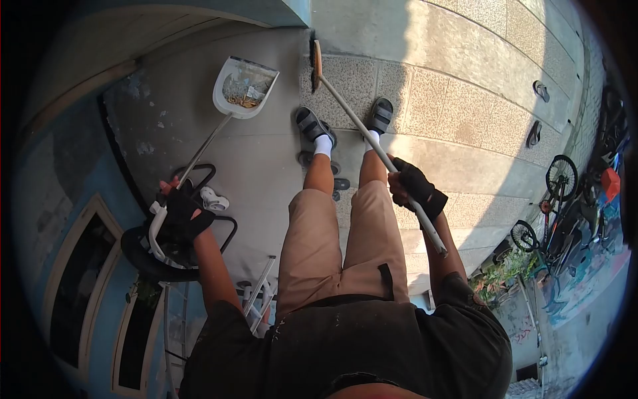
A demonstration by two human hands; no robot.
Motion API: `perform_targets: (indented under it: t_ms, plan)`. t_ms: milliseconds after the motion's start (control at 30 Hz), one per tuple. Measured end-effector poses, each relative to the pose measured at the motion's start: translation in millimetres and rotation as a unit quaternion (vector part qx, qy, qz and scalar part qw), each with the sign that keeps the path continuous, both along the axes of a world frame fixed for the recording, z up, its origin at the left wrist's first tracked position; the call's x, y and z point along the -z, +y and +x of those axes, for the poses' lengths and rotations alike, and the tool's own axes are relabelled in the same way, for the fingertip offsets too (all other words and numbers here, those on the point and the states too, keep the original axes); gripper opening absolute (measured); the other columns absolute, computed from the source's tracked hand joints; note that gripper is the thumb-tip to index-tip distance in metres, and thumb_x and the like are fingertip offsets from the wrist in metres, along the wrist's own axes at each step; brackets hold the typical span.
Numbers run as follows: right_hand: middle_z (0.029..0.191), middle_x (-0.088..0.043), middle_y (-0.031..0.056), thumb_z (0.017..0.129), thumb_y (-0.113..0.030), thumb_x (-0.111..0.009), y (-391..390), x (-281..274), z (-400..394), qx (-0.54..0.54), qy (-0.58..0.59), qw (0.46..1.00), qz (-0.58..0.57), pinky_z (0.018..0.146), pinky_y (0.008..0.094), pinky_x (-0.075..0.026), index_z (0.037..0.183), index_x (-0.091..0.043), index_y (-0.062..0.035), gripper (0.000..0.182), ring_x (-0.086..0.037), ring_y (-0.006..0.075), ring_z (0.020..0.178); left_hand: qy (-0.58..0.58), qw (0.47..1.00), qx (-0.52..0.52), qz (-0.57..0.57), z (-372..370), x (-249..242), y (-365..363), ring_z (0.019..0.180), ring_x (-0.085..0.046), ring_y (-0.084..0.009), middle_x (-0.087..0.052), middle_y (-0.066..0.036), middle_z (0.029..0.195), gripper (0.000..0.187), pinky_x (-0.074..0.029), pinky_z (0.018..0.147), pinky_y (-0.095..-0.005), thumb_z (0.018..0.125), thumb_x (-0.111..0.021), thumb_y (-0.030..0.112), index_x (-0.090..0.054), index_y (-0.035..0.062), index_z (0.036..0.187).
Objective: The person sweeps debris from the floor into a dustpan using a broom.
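Note:
My left hand (pixel 183 209), in a black fingerless glove, grips the long handle of a white dustpan (pixel 234 114). Dirt, dry leaves and scraps of paper lie in the pan, which is out in front of me to the left. In a matching glove, my right hand (pixel 415 188) is closed around the pale stick of a broom (pixel 352 116). The broom's narrow head, orange-brown with dark bristles, points ahead near a wall corner, above the paving in front of my sandals (pixel 380 116).
A black chair (pixel 174 256) overlaps my left forearm, with white clogs (pixel 214 198) close by. Loose slippers (pixel 541 91) lie on the paving to the right. Farther right are bicycles (pixel 561 178) and plants (pixel 502 272). A blue wall (pixel 40 226) with windows runs along the left.

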State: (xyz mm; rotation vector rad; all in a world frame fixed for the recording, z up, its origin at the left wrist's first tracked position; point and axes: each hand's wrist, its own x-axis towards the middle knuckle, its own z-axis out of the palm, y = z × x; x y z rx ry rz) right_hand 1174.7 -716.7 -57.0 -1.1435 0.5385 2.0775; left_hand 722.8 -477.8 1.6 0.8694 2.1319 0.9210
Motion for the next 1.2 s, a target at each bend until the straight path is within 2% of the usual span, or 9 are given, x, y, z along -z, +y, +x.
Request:
perform_targets:
  t_ms: [100,167,300,533,700,767,833,1100,1200]
  plan:
    - [0.059,-0.036,-0.0009,0.094,-0.02,-0.041,-15.5,13.1,-2.7,-0.031,0.039,0.998,-0.04,0.034,0.0236,-0.029,0.138,-0.033,-0.0192,0.045,-0.033,0.0091,0.039,-0.024,0.999,-0.045,0.015,1.1,4.1,-1.7,0.102,-0.051,-0.0207,-0.055,-0.003,0.101,0.04,-0.043,0.089,-0.0348,0.093,-0.048,0.051,-0.057,0.012,0.097]
    - [0.056,-0.035,-0.0013,0.089,-0.005,-0.041,-8.1,34.2,-11.6,-0.04,0.04,0.998,-0.035,0.034,0.0243,-0.029,0.143,-0.026,-0.0165,0.057,-0.032,0.0092,0.037,0.089,0.996,-0.027,0.01,16.9,-9.3,1.3,0.102,-0.052,-0.021,-0.059,-0.004,0.103,0.041,-0.041,0.092,-0.0357,0.095,-0.045,0.047,-0.058,0.0089,0.097]
    - [0.056,-0.041,0.0032,0.089,-0.008,-0.048,16.8,90.4,-13.5,-0.052,-0.061,0.995,0.063,0.035,0.0296,-0.033,0.141,-0.028,-0.0138,0.057,-0.037,0.0134,0.039,0.114,0.993,-0.031,0.004,38.9,-18.9,2.4,0.101,-0.053,-0.0215,-0.062,-0.006,0.102,0.042,-0.039,0.094,-0.0348,0.097,-0.041,0.045,-0.058,0.0064,0.095]
    - [0.058,-0.036,-0.0007,0.092,-0.01,-0.039,4.0,1.8,-5.2,-0.033,-0.01,0.999,0.001,0.035,0.0249,-0.031,0.136,-0.034,-0.0162,0.044,-0.036,0.0097,0.04,0.056,0.996,-0.06,0.03,35.1,3.6,0.2,0.097,-0.057,-0.0212,-0.063,-0.008,0.097,0.045,-0.042,0.092,-0.0319,0.097,-0.041,0.046,-0.058,0.0042,0.094]
    - [0.058,-0.037,-0.001,0.093,-0.011,-0.04,-9.8,23.8,-6.0,-0.014,0.062,0.997,-0.041,0.034,0.0243,-0.03,0.133,-0.035,-0.0161,0.041,-0.036,0.0096,0.039,0.053,0.997,-0.052,0.02,28.2,15.1,-4.1,0.095,-0.057,-0.0209,-0.063,-0.008,0.097,0.046,-0.042,0.091,-0.0312,0.096,-0.042,0.047,-0.058,0.0043,0.092]
    - [0.058,-0.037,-0.001,0.092,-0.009,-0.04,6.4,64.3,-7.4,-0.027,0.017,0.999,0.035,0.033,0.0239,-0.029,0.132,-0.035,-0.0171,0.041,-0.037,0.0094,0.04,0.049,0.997,-0.054,0.016,30.3,16.6,-6.4,0.095,-0.057,-0.0208,-0.063,-0.008,0.097,0.046,-0.042,0.091,-0.0309,0.096,-0.043,0.048,-0.058,0.0045,0.092]
    - [0.056,-0.038,-0.0006,0.094,-0.014,-0.041,25.3,86.9,-2.3,0.027,-0.019,0.999,-0.014,0.034,0.026,-0.029,0.126,-0.04,-0.018,0.033,-0.037,0.0113,0.039,0.054,0.997,-0.049,0.016,45.8,11.4,-10.2,0.094,-0.058,-0.0208,-0.063,-0.008,0.096,0.047,-0.042,0.091,-0.031,0.096,-0.043,0.048,-0.058,0.0042,0.092]
    - [0.057,-0.036,0.0001,0.09,-0.005,-0.043,15.8,12.5,-3.4,0.059,0.054,0.997,-0.018,0.033,0.0255,-0.029,0.137,-0.028,-0.021,0.052,-0.035,0.0111,0.039,0.069,0.996,-0.03,0.049,46.6,15.2,-16.2,0.09,-0.058,-0.0197,-0.061,-0.008,0.091,0.046,-0.043,0.089,-0.0318,0.095,-0.046,0.047,-0.054,0.002,0.092]
    - [0.059,-0.037,0.0001,0.091,-0.008,-0.044,23.7,38.3,-9.7,0.122,0.13,0.984,0.017,0.034,0.025,-0.029,0.134,-0.032,-0.0205,0.046,-0.036,0.011,0.041,0.079,0.996,-0.029,0.04,46.1,14.8,-17.6,0.088,-0.058,-0.0194,-0.061,-0.007,0.089,0.046,-0.044,0.087,-0.0316,0.095,-0.047,0.046,-0.052,0.001,0.093]
